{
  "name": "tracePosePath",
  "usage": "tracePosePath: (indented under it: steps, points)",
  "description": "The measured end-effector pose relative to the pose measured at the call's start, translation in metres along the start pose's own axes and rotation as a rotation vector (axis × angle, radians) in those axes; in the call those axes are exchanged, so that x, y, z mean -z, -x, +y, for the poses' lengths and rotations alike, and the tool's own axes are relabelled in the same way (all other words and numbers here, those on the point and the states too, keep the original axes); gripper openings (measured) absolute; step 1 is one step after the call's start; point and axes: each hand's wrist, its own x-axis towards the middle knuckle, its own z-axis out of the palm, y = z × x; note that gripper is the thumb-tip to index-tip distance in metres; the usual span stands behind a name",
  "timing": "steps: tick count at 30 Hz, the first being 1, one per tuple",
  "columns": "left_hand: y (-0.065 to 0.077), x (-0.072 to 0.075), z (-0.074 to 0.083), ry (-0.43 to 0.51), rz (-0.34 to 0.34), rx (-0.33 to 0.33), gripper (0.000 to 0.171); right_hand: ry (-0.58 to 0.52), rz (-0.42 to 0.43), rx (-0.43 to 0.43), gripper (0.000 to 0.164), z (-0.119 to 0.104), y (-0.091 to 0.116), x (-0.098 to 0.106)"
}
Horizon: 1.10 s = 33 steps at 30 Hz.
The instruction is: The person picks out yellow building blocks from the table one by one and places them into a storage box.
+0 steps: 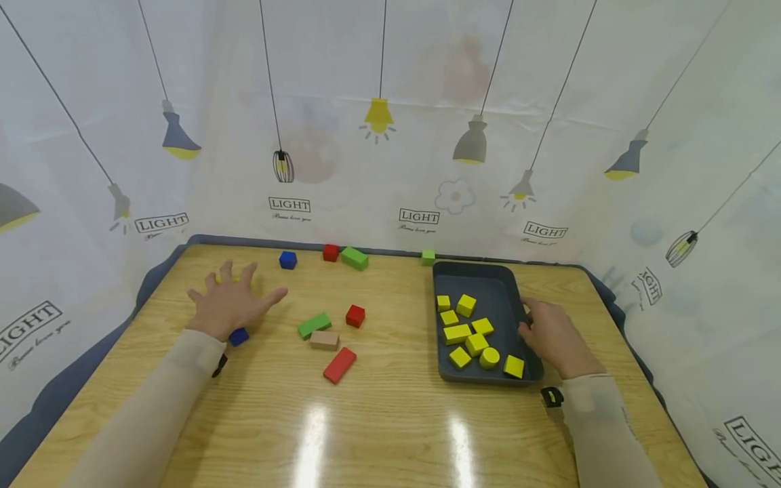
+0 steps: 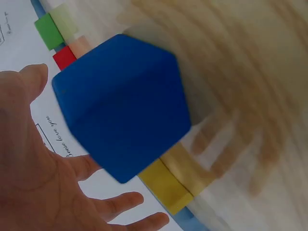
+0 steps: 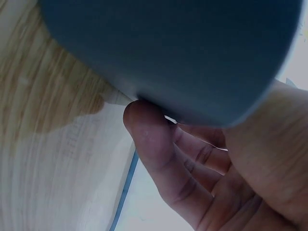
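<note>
My left hand (image 1: pixel 230 303) is spread wide over the left part of the table, holding nothing. A yellow block (image 2: pixel 166 186) lies beyond its fingers, mostly hidden by them in the head view. Close to the wrist sits a blue block (image 1: pixel 238 336), which looms large in the left wrist view. On the right, my right hand (image 1: pixel 560 340) grips the right side of a dark grey tray (image 1: pixel 476 274). Fingers and thumb meet the tray's edge in the right wrist view. Several yellow blocks (image 1: pixel 456 334), one of them a cylinder (image 1: pixel 489 358), lie inside the tray.
Mid-table are a green block (image 1: pixel 314 326), a plain wooden block (image 1: pixel 325 340), a red cube (image 1: pixel 355 316) and a flat red block (image 1: pixel 339 365). Along the back edge stand a blue cube (image 1: pixel 288 260), a red block (image 1: pixel 331 253) and green blocks (image 1: pixel 355 258). A printed curtain (image 1: pixel 342 183) hangs behind.
</note>
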Motion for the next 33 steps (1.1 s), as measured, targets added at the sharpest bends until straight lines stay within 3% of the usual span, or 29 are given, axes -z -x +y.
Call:
tracePosePath:
  steps: [4, 11, 21, 24, 33]
  points:
    - [0.0004, -0.0021, -0.0039, -0.002, -0.019, -0.009, 0.105, 0.003, 0.0, 0.004, 0.056, 0.0001, 0.0006, 0.0007]
    - [0.0032, -0.0019, -0.0057, 0.035, 0.009, 0.028, 0.084, 0.005, -0.013, -0.016, 0.058, -0.0015, 0.0008, -0.0004]
    - [0.0069, -0.0051, -0.0062, 0.143, 0.095, -0.002, 0.039, -0.003, -0.005, -0.016, 0.058, 0.0003, 0.0008, -0.0018]
    - [0.0065, -0.0053, -0.007, 0.144, 0.087, -0.012, 0.038, -0.005, -0.011, -0.017, 0.058, 0.0003, 0.0007, -0.0014]
    - [0.0061, -0.0054, -0.003, 0.134, 0.085, -0.036, 0.055, -0.001, -0.009, -0.023, 0.058, 0.0008, -0.0009, -0.0023]
